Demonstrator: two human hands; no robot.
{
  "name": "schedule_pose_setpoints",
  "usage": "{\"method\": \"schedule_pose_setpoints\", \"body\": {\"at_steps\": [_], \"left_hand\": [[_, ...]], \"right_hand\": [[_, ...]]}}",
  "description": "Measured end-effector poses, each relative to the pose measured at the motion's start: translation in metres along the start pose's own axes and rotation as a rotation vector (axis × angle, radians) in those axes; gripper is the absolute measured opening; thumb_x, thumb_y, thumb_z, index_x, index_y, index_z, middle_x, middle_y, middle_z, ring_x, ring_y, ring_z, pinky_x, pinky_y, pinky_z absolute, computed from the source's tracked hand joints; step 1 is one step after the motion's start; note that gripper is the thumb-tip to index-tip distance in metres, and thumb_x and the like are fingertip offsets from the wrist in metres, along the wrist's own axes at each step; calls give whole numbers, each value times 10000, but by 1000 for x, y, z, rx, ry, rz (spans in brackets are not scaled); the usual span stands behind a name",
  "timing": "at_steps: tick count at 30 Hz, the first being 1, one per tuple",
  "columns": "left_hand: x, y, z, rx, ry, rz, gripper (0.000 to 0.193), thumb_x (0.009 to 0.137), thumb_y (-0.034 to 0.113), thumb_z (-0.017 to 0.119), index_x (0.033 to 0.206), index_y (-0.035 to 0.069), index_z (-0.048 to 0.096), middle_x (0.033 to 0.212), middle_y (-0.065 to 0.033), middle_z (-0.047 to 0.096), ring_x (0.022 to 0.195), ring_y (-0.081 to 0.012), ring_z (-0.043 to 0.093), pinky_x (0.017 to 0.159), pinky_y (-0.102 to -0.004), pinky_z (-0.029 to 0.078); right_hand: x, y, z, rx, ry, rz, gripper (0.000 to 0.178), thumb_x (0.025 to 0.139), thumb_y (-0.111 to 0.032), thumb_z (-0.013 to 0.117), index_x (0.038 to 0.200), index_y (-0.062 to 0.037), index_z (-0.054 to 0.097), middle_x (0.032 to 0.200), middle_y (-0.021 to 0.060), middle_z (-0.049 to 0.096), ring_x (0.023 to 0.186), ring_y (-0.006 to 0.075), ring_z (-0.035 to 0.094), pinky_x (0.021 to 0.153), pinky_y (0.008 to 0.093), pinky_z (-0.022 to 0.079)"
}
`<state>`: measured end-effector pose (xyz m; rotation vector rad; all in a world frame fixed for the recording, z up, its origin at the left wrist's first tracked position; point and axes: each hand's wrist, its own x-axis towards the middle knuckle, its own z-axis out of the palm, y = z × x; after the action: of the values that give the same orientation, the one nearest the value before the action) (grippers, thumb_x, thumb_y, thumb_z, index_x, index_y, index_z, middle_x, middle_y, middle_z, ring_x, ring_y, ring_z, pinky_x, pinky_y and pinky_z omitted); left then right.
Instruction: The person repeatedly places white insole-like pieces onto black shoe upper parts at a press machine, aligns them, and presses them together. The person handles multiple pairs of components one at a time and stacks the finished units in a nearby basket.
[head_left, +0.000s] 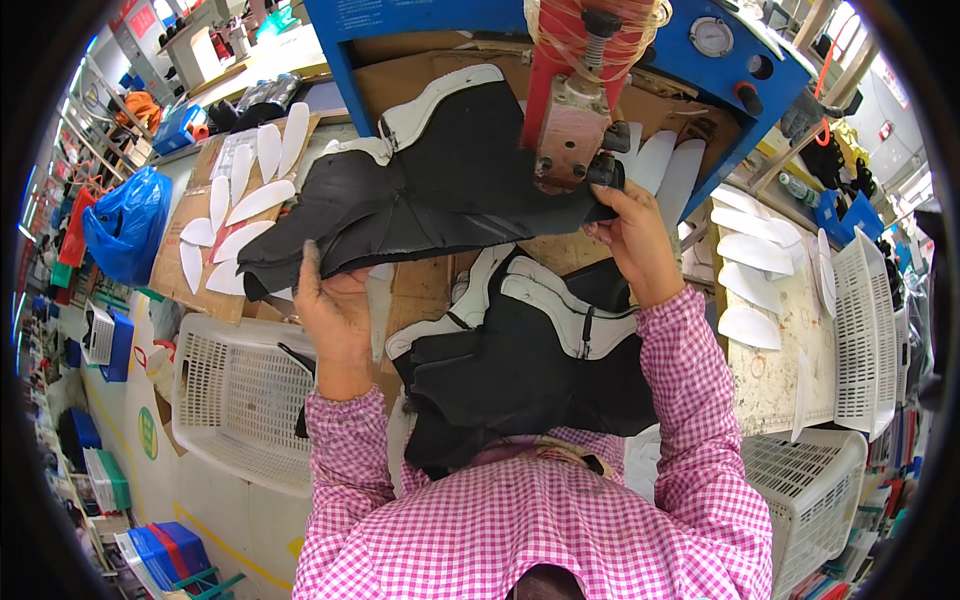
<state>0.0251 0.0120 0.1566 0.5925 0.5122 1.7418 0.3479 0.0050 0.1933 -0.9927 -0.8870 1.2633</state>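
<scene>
A black boot upper [450,150] with a white trimmed edge stretches between my two hands, unfolded in front of the machine. My left hand [335,318] grips its lower left part, thumb on top and fingers underneath. At its right end, my right hand [640,235] pinches the edge between thumb and fingers, right beside the metal head [572,140] of a red press arm. That head hangs over the upper's right part; whether it touches the material I cannot tell. More black uppers [510,360] with white edges lie in my lap, below the held one.
The blue machine frame [745,125] carries a round gauge [711,37]. White oval pieces lie on cardboard [185,270] at left and on the right-hand table [790,375]. White plastic baskets stand at left [240,400] and right [805,490]. A blue bag [128,225] hangs far left.
</scene>
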Motion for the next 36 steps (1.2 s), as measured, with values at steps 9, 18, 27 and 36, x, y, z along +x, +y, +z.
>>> {"method": "schedule_pose_setpoints", "body": {"at_steps": [9,18,27,36], "left_hand": [[-33,2,11,-9,126,-177,448,996,328,460,1322,23,426,1292,-131,537,1097,-293,587,878,-474,515],[-34,-43,28,9,-50,-468,453,996,383,442,1305,50,451,1252,-127,564,1116,-278,569,926,-462,474],[-25,-115,70,-60,-247,-659,503,986,439,440,1283,34,471,1244,-102,560,1138,-234,532,1011,-397,394],[32,-90,28,362,-416,-317,469,997,419,421,1233,24,510,1171,-103,607,1040,-224,587,936,-367,458]], "right_hand": [[-52,6,-40,-11,188,32,202,910,-119,565,1061,9,601,877,84,665,625,133,610,497,200,450],[-113,-9,-86,-81,342,-45,235,918,-117,550,1117,6,573,884,55,670,612,91,592,451,173,367],[-161,-25,-115,-108,748,-153,162,933,-129,545,1079,-63,571,885,-7,650,636,29,546,477,176,345],[-106,8,-87,-208,540,-186,185,932,-125,565,1096,-44,591,948,20,639,820,90,607,654,208,487]]}}
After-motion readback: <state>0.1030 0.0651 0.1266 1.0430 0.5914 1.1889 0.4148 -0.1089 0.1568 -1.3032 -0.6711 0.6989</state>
